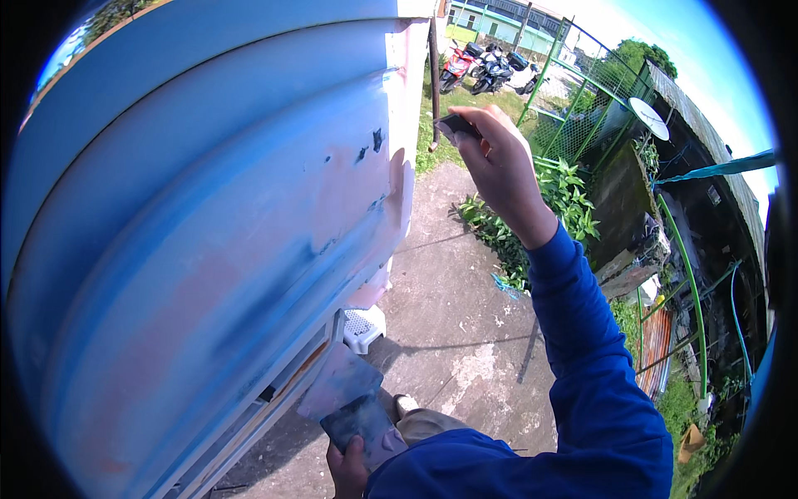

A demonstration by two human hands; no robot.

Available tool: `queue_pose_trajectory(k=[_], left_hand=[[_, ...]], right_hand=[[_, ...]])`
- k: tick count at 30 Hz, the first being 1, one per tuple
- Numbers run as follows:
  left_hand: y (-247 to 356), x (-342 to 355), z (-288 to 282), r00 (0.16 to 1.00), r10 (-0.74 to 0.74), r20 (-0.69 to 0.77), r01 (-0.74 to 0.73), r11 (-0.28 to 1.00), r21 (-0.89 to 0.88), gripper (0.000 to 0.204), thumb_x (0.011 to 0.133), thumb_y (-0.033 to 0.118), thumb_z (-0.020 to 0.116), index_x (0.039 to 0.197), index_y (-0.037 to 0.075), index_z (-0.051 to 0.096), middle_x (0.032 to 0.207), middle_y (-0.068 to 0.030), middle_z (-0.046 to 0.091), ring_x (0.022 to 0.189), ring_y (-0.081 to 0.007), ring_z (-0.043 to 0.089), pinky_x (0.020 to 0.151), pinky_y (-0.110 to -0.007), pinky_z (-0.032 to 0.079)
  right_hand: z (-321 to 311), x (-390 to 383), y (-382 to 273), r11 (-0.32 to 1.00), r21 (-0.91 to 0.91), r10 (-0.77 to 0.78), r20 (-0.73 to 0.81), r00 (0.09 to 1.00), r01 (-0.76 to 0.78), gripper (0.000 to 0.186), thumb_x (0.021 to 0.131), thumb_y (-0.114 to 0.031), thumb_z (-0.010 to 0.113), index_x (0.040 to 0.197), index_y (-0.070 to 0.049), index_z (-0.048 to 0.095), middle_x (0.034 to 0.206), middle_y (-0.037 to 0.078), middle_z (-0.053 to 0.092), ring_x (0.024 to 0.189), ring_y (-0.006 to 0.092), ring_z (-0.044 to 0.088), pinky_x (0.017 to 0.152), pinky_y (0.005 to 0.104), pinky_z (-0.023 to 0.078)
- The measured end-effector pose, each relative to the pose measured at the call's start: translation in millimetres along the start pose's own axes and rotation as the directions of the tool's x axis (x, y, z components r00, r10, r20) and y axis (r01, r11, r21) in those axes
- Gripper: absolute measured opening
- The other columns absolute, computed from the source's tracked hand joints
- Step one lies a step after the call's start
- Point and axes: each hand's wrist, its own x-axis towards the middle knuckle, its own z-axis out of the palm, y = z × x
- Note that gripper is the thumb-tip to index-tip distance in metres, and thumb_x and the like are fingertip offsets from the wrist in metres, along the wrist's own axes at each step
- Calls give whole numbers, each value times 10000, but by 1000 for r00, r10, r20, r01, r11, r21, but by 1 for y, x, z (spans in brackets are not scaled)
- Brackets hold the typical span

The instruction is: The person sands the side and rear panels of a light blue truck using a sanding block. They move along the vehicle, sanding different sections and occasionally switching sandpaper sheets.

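While the right hand (503, 170) is pinching a small dark flat spreader (462, 125) between thumb and fingers, the left hand (350, 471) is gripping a smeared mixing board (363, 426) low down near the person's lap, its thumb pressing on the near face. A second flat sheet (342, 381), pinkish grey, is showing just above that board; whether the two are joining underneath, I cannot tell.

The spreader is hanging just to the right of the vertical edge of a curved blue-and-white body panel (274, 208), apart from it in this view, though the depth of the gap is staying unclear. Its long side is running roughly left to right, dipping toward the palm, and its pale-edged end is pointing left, toward the panel. The dark ragged pits (377, 140) are lying left of the grip and slightly lower, so the right hand is sitting far nearer to them than the left, which is resting well below.

A white plastic stool (364, 329) is standing beneath the panel's lower corner, and leafy plants (499, 229) are growing beyond the concrete paving (449, 274), behind the blue sleeve (586, 349).
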Motion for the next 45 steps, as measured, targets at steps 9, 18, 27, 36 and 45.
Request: queue_pose_trajectory(k=[9, 18, 27, 36, 45], left_hand=[[-30, 8, 22, 996, -1, -89, -11, 992, -127, 394, 959, 114, 571, 1312, -56, 527, 1194, -122, 640, 1044, -215, 649, 945, -357, 511], [-25, 6, 49, 988, -30, -150, 15, 995, -103, 451, 938, 123, 585, 1343, -59, 507, 1235, -134, 620, 1118, -239, 622, 987, -389, 492], [-47, -10, 54, 954, -37, -299, -43, 966, -257, 437, 938, 86, 560, 1349, -51, 508, 1236, -151, 620, 1117, -263, 634, 1005, -403, 495], [-73, -18, 79, 924, 27, -382, -128, 962, -242, 451, 961, 107, 558, 1386, -31, 493, 1286, -145, 605, 1152, -261, 624, 980, -400, 515], [-88, -34, 86, 883, 72, -463, -189, 959, -211, 465, 975, 115, 551, 1410, -30, 476, 1301, -147, 600, 1147, -259, 626, 972, -387, 516]], right_hand=[[-28, 55, -8, 997, 75, -22, 78, 997, 16, 323, 935, -15, 602, 1250, -59, 548, 779, 28, 519, 692, 105, 497, 650, 272, 450], [-36, 56, 18, 976, -51, -207, 115, 972, 214, 295, 905, -13, 641, 1198, -11, 608, 1008, 145, 648, 859, 247, 659, 756, 328, 534], [-1, -14, 59, 940, -84, -298, 270, 915, 331, 223, 874, 28, 655, 1063, -85, 688, 933, 101, 597, 838, 288, 635, 740, 366, 522], [18, 72, 63, 850, -62, -526, -38, 850, 523, 231, 896, -13, 657, 1099, -109, 709, 957, 102, 632, 856, 290, 659, 733, 378, 536], [55, -19, 83, 837, -78, -510, 249, 823, 542, 236, 835, -30, 702, 1067, -74, 699, 984, 101, 626, 924, 297, 638, 791, 379, 547]])
